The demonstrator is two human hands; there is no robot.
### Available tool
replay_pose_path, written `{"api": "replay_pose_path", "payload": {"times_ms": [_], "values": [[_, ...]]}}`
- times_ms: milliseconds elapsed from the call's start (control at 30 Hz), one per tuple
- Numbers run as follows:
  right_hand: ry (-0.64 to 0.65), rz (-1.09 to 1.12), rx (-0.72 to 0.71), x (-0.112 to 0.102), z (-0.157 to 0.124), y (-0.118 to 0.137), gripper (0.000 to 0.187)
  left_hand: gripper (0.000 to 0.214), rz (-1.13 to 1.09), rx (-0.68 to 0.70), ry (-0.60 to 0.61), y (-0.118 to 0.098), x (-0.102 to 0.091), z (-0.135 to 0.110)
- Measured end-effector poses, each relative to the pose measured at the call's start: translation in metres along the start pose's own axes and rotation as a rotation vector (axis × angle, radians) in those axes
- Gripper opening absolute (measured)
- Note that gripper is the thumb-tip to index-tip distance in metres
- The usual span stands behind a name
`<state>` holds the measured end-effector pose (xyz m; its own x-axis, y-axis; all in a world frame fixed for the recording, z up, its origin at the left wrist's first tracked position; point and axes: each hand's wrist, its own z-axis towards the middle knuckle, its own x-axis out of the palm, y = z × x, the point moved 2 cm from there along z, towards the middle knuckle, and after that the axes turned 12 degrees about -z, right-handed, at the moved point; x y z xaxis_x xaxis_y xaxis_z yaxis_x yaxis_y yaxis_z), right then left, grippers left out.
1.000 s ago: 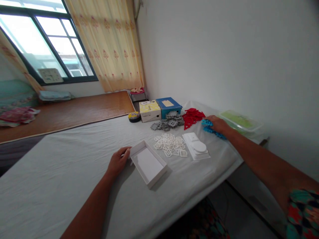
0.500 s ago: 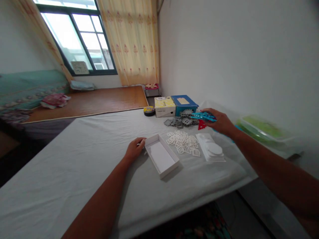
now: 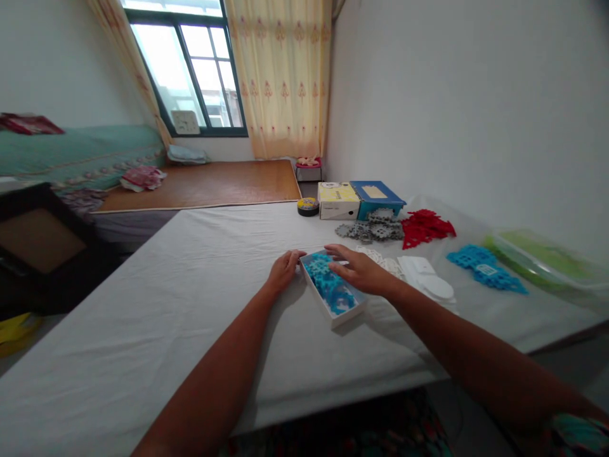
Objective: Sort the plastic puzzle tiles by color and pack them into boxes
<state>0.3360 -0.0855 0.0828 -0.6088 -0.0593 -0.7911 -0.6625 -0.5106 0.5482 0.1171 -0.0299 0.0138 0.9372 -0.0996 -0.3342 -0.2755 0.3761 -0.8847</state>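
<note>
A shallow white box (image 3: 349, 316) lies on the white-covered table, with blue gear-like plastic pieces (image 3: 330, 285) inside it. My left hand (image 3: 284, 271) is closed on the box's far left corner. Over the right side of the box is my right hand (image 3: 360, 271), its fingers apart with nothing between them. It partly covers the white plastic pieces (image 3: 375, 256) behind it. A white moulded plastic piece (image 3: 425, 276) rests right of that hand. Grey gear pieces (image 3: 375, 230) and red pieces (image 3: 425, 227) are piled farther back. More blue pieces (image 3: 485, 268) lie to the right.
A yellow-and-white box (image 3: 339, 202), a blue box (image 3: 378, 200) and a round black-and-yellow tin (image 3: 308, 207) stand at the table's back. At the right edge is a clear container (image 3: 547, 257) with green contents. The wall borders the right side.
My right hand has moved left from the pile area and let go of the blue pieces, which now lie in the white box. The view has turned slightly; my left hand stays at the box corner.
</note>
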Motion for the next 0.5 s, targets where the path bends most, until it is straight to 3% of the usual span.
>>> {"api": "replay_pose_path", "payload": {"times_ms": [67,200,300,400,500], "values": [[-0.04,-0.106,-0.042,-0.003,-0.003,0.005,0.033,0.052,0.013,0.003,-0.001,-0.001,0.001,0.0],[-0.017,-0.42,-0.223,0.003,-0.008,0.019,0.028,0.043,0.041,0.02,-0.003,-0.004,0.002,-0.002],[0.043,-0.593,-0.175,0.007,-0.009,0.02,0.025,0.038,0.054,0.023,0.01,-0.004,0.002,-0.002],[-0.031,-0.559,-0.066,0.002,-0.009,0.014,0.021,0.037,0.052,0.025,0.015,-0.003,0.002,-0.002],[-0.086,-0.438,-0.114,0.0,-0.01,0.011,0.026,0.037,0.037,0.04,0.009,-0.002,0.002,-0.001]]}}
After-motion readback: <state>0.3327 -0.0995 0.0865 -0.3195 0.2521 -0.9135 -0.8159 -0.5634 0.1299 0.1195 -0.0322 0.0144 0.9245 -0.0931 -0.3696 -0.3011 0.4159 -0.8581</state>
